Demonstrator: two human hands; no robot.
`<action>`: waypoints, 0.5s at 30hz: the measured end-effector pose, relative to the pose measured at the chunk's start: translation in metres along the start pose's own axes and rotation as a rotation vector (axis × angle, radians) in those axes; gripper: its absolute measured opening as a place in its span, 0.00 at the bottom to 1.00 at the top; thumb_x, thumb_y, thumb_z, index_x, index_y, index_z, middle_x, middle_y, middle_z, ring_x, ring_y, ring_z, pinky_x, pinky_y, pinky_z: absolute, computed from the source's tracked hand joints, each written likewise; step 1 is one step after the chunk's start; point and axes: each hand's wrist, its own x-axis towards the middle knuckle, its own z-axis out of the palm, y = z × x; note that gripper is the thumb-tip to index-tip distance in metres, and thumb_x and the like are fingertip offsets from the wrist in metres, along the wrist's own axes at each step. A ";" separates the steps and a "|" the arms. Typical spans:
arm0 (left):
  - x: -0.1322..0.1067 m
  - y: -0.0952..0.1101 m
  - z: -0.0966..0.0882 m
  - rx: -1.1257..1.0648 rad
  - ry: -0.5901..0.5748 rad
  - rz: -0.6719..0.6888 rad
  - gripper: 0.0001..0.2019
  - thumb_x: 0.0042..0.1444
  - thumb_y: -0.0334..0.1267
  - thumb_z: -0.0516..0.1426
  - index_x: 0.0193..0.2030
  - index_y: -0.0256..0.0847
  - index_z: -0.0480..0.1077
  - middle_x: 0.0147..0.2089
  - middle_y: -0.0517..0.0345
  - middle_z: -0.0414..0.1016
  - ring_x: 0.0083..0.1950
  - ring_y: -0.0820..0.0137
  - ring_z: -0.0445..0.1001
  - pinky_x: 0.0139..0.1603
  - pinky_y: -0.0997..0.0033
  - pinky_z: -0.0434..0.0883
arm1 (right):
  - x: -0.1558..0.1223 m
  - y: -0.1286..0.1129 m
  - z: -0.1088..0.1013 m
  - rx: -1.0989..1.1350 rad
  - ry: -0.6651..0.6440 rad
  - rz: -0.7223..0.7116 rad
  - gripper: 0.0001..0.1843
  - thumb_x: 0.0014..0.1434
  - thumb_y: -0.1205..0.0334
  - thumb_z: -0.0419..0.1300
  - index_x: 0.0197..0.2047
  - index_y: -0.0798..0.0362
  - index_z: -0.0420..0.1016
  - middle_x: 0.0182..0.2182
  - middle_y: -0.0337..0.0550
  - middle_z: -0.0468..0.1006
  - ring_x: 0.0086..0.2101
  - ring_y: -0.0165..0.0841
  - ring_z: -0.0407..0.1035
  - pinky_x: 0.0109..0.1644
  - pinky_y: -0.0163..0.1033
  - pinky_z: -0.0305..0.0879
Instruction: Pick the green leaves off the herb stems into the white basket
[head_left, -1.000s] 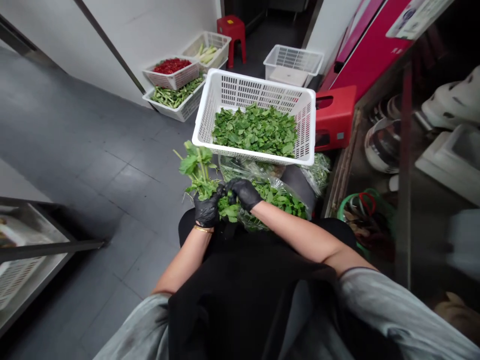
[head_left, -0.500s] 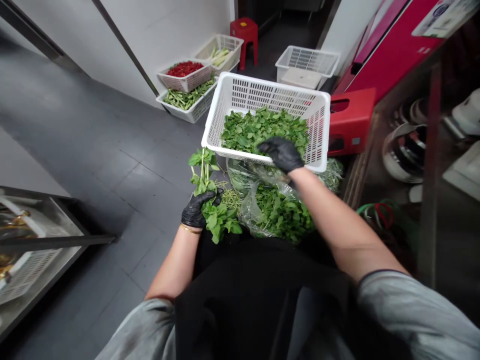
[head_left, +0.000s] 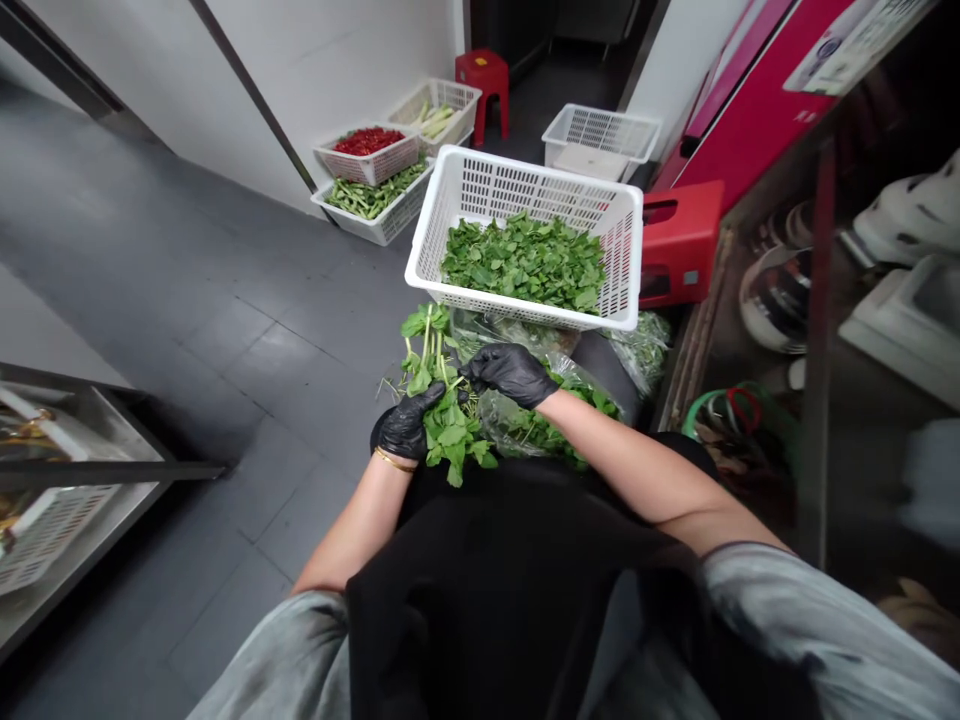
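Observation:
Wearing a black glove, my left hand (head_left: 405,425) is closed round a bunch of leafy green stems (head_left: 454,435), with pale stalks upward and leaves hanging below. My right hand (head_left: 514,374), gloved too, meets the bunch from the right, its fingertips pinched at a stalk. What exactly lies between those fingertips is too small to make out. Just beyond the hands stands a white plastic basket (head_left: 525,172) with picked green leaves (head_left: 525,262) spread over its bottom. Below my right forearm, a clear plastic bag (head_left: 506,420) holds more greens, partly hidden.
Against the wall at back left are baskets of red chillies (head_left: 367,141), cut green beans (head_left: 367,198) and pale stalks (head_left: 435,120). A red stool (head_left: 484,75) stands behind them. Another red stool (head_left: 686,245) lies right of the basket. Metal shelving (head_left: 112,475) edges the left.
My right hand has moved from the leaves in the basket back toward me, to the bunch in my left hand. The left hand keeps its hold. The view has shifted slightly.

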 end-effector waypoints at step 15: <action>-0.012 -0.008 0.029 0.063 -0.041 0.154 0.25 0.36 0.32 0.69 0.45 0.41 0.75 0.39 0.51 0.82 0.46 0.52 0.79 0.47 0.52 0.77 | -0.035 -0.015 0.009 0.426 -0.003 0.121 0.20 0.38 0.50 0.72 0.32 0.55 0.79 0.24 0.38 0.78 0.22 0.27 0.69 0.27 0.33 0.67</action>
